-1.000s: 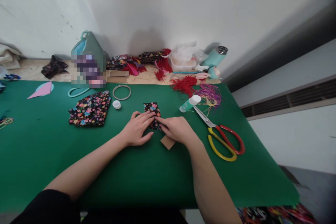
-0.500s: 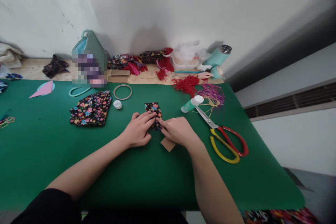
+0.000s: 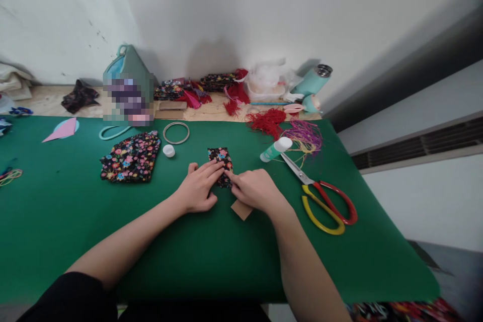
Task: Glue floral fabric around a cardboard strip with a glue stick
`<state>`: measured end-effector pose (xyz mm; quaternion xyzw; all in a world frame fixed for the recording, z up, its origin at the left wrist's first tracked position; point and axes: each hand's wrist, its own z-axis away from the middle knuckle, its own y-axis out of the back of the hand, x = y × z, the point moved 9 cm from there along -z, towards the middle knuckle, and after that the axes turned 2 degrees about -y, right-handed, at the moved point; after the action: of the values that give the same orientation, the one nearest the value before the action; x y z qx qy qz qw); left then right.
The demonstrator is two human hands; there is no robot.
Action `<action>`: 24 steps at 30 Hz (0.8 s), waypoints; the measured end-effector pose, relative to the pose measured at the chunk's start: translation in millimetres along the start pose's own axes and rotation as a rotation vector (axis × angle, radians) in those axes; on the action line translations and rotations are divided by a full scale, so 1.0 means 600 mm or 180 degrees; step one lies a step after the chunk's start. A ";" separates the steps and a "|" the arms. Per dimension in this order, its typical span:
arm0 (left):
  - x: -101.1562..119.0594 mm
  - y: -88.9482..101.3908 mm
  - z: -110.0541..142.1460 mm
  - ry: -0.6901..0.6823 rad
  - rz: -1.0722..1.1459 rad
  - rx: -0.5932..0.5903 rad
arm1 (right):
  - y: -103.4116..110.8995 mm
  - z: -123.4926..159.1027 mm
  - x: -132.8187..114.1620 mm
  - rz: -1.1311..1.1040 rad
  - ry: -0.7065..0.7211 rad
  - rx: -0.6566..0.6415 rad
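A small black floral fabric piece (image 3: 219,153) lies flat on the green table mat (image 3: 211,261). My left hand (image 3: 199,187) rests on its left side with fingers stretched out over the cloth. On the right edge, the extended index finger of my right hand (image 3: 253,187) touches the fabric while the other fingers curl in. A brown card piece (image 3: 241,209) lies partly under my right hand. Farther right stand an uncapped glue stick (image 3: 276,149), tilted, and scissors (image 3: 320,193) with yellow and red handles. A white cap (image 3: 169,151) sits to the left.
A larger floral cloth (image 3: 130,158) and a ring (image 3: 176,133) lie left. Along the wall are a pouch (image 3: 139,68), red tassels (image 3: 266,122), purple threads (image 3: 305,135), a plastic-covered tub (image 3: 266,89) and a teal bottle (image 3: 312,82).
Almost nothing differs. Both hands stay on the small floral fabric, with only a very slight shift of the right hand.
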<state>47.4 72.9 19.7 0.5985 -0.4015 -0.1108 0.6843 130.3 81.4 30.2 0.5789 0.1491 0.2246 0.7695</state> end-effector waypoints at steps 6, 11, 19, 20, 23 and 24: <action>-0.002 0.003 -0.002 0.0014 0.0104 0.0001 | -0.001 -0.001 0.006 -0.0134 -0.0044 0.0087; -0.004 0.007 -0.002 0.0027 0.0163 0.0025 | -0.003 -0.007 0.014 -0.0249 -0.0053 0.0260; -0.004 0.001 0.001 -0.0087 0.0123 0.0009 | -0.006 -0.007 0.013 -0.0180 -0.0042 0.0275; -0.004 0.001 0.001 -0.0106 0.0124 0.0014 | -0.006 -0.007 0.013 -0.0171 -0.0025 0.0267; -0.004 0.002 0.001 -0.0113 0.0133 0.0026 | -0.004 -0.006 0.012 -0.0153 0.0050 0.0276; -0.004 0.001 0.001 -0.0110 0.0128 0.0027 | -0.004 -0.005 0.012 -0.0147 0.0065 0.0285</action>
<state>45.3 74.2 19.4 0.5913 -0.4257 -0.1056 0.6768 135.5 87.4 27.4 0.6068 0.1802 0.2058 0.7463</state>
